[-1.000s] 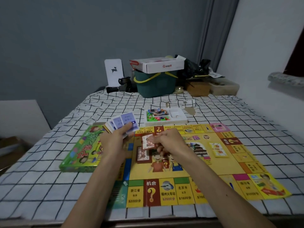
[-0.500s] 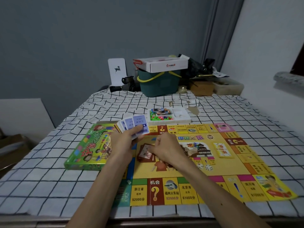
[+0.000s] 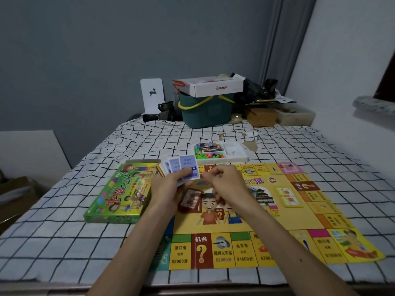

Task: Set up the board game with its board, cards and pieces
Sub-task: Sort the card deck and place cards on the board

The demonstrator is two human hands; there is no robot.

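The yellow game board [image 3: 277, 221] lies flat on the checked tablecloth. My left hand [image 3: 168, 186] holds a fan of blue-backed cards [image 3: 184, 167] above the board's far left corner. My right hand [image 3: 226, 182] hovers just right of the fan with its fingers curled; its fingertips are near the front card's edge and I see nothing in them. Below my hands a red-brown card pile [image 3: 190, 199] rests on the board. A yellow card pile [image 3: 288, 196] sits on the board's right half. The green game box [image 3: 121, 193] lies left of the board.
A white tray [image 3: 235, 160] holding coloured pieces [image 3: 210, 155] and picture cards [image 3: 208, 147] stands beyond the board. A green bucket [image 3: 205, 114] topped by a white carton, a white deer card [image 3: 152, 95] and other clutter line the table's far edge.
My right hand left its red-brown card on the pile on the board and rose to the fan of cards. My left hand kept hold of the fan.
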